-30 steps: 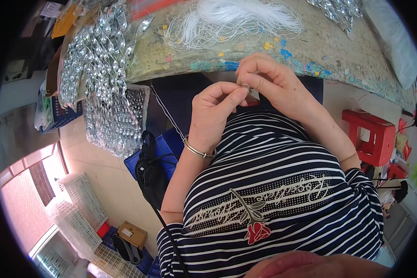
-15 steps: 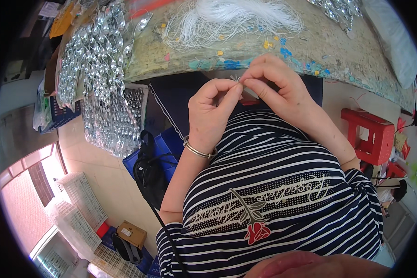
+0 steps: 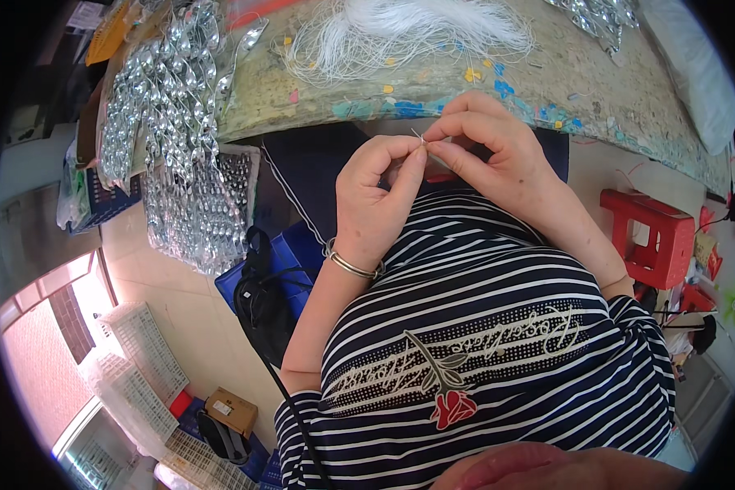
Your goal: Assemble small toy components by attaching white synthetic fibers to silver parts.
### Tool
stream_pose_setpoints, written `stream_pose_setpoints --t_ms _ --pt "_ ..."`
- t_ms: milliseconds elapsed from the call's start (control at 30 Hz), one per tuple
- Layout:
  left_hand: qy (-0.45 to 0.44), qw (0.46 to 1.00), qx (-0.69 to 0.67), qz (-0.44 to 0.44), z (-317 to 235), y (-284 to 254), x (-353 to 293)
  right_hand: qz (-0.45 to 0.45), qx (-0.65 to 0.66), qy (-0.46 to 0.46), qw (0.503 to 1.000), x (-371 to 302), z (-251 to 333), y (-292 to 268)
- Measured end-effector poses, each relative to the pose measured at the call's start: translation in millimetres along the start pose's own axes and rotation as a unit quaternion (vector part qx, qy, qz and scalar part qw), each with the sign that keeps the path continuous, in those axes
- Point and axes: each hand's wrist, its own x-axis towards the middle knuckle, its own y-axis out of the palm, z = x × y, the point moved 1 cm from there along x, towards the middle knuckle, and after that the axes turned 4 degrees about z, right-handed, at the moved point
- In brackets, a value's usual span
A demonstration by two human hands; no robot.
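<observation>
My left hand and my right hand meet fingertip to fingertip just in front of the table edge. Both are closed in a pinch, thumb against forefinger. A short, thin white thread end pokes up between the pinched tips; the rest of it is hidden by the fingers. Beyond the hands, a large loose bundle of white thread lies spread on the table. At the left, many twisted shiny silver strips hang over the table's edge.
The worn table is dotted with blue and yellow paint flecks. More silver pieces and a translucent plastic bag are at the far right. A red stool stands right of me; a black bag and white crates are at left.
My hands stay together at nearly the same spot. The fingertips have shifted slightly, and the several fine thread ends sticking up between them now look like a single short one.
</observation>
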Motion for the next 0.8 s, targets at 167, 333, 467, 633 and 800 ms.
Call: stream_pose_setpoints --t_ms 167,333,467,633,800 --pt "0.045 0.988 0.145 0.001 -11 0 2 -0.011 -0.051 -0.036 0.998 1 -1 0" --pt "0.037 0.989 0.146 -0.008 -6 1 1 -0.017 -0.085 -0.044 0.995 2 -3 3" --pt "-0.106 0.992 -0.058 -0.046 -12 6 1 -0.021 0.006 0.025 0.999 2 1 5" --pt "-0.168 0.965 -0.198 -0.029 -11 0 3 0.028 0.233 0.125 0.964 0 -7 5" --pt "-0.167 0.963 -0.209 -0.032 -11 0 3 0.063 0.276 0.159 0.946 -1 -11 4"
